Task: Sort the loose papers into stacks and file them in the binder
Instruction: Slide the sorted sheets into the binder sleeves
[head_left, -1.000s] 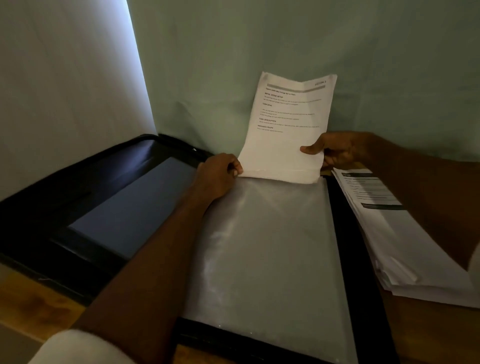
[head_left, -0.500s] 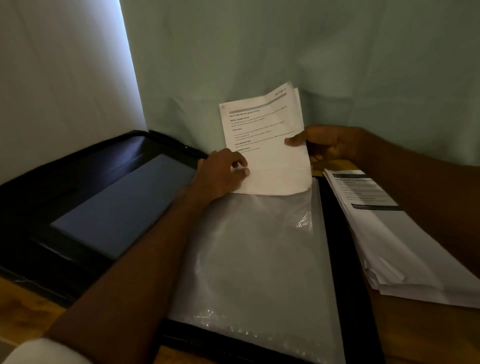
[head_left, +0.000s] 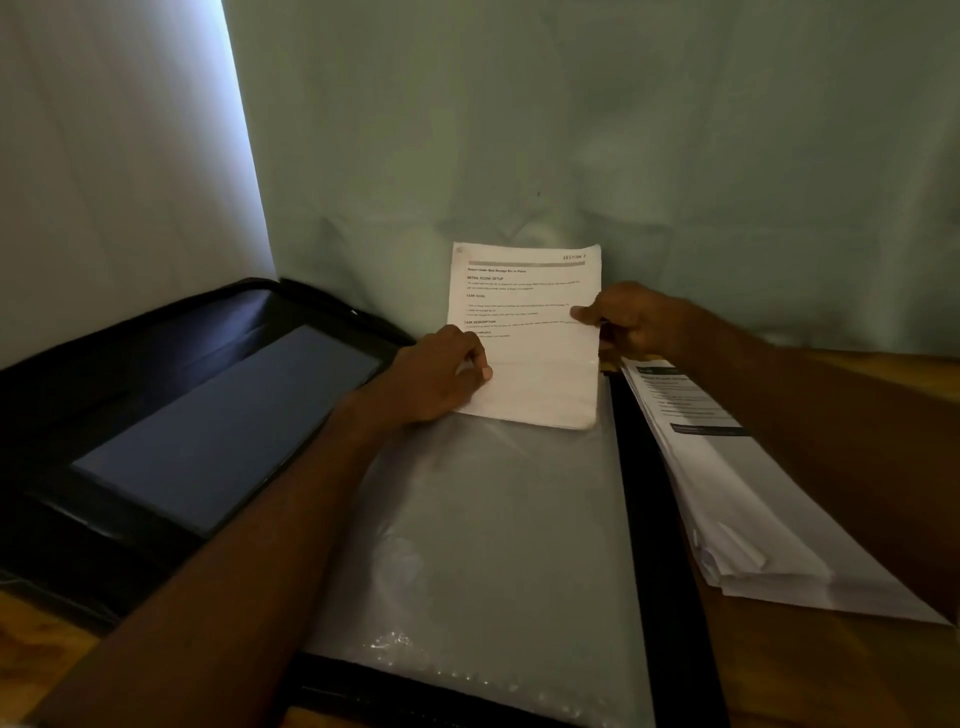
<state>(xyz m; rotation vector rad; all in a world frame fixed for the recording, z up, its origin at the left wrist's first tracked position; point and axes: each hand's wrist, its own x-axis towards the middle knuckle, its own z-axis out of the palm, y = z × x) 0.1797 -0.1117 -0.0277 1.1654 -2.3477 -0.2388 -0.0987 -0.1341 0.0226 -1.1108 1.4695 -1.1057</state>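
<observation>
Printed sheet (head_left: 524, 332) now sits lower in the clear sleeve (head_left: 488, 519); left hand (head_left: 441, 374) and right hand (head_left: 631, 322) each still pinch its edges.

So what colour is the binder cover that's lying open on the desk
Black, with a dark blue-grey panel on the binder cover; head view.

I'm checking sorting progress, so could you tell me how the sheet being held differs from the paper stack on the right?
The held sheet is single and tilted up against the backdrop; the paper stack is many sheets lying flat. The left hand and right hand pinch the sheet; the stack is untouched. Both are white printed pages.
</observation>
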